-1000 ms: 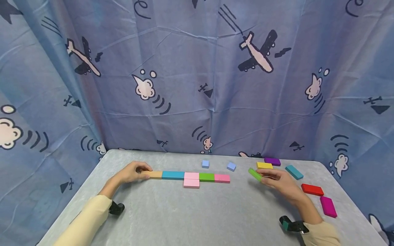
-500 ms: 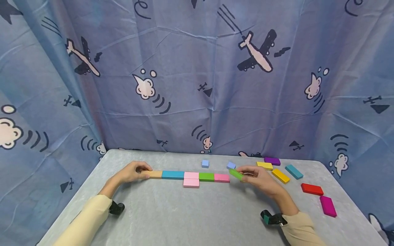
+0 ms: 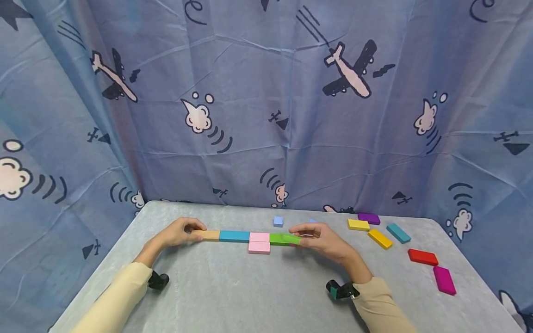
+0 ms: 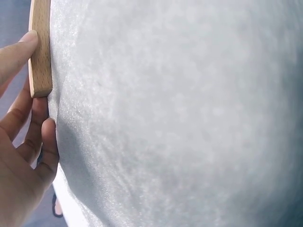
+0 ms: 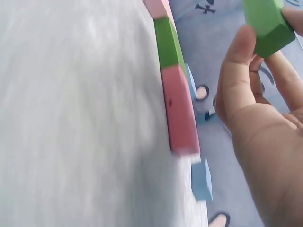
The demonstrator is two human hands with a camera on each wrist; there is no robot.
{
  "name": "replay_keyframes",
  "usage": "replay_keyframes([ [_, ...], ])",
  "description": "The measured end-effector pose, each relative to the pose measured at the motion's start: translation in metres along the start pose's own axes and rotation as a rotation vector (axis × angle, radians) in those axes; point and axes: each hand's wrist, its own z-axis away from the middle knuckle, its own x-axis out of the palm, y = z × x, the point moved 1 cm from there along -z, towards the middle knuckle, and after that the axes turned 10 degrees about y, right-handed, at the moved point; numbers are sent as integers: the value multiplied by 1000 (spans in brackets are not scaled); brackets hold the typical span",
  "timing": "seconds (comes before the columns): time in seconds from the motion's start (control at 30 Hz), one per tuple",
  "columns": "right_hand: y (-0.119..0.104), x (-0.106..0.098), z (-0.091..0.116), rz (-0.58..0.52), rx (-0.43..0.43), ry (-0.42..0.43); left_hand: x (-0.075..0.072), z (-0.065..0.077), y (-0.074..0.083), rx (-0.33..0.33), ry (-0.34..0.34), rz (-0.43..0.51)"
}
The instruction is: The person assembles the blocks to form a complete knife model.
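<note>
At the left end of a row of flat blocks, my left hand (image 3: 180, 232) pinches a plain wooden block (image 3: 211, 236); the left wrist view shows the thumb on its face. A teal block (image 3: 234, 236), a pale pink block (image 3: 259, 237) and a green block (image 3: 275, 239) continue the row, ending in a darker pink block (image 5: 181, 111). Another pale pink block (image 3: 259, 249) lies against the row's near side. My right hand (image 3: 326, 241) grips a bright green block (image 3: 291, 238) raised above the row's right part, hiding most of the darker pink block in the head view.
Behind the row sits a small light blue block (image 3: 278, 221); a second is mostly hidden by my right hand. At the table's right lie yellow (image 3: 358, 225), orange-yellow (image 3: 380, 239), purple (image 3: 368, 218), teal (image 3: 398, 233), red (image 3: 423, 256) and magenta (image 3: 444, 280) blocks.
My right hand has carried the bright green block leftward from beside the loose blocks to over the row's right part. The left hand has stayed on the wooden block.
</note>
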Motion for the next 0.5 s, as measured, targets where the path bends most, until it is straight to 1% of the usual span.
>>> replay_keyframes([
  [0.23, -12, 26, -12, -99, -23, -24, 0, -1, 2, -4, -2, 0],
  [0.4, -14, 41, -21, -195, -31, -60, -1, -2, 1, 5, -5, -4],
  [0.5, -15, 51, -27, -212, -35, -82, 0, -2, 0, 4, -4, -7],
])
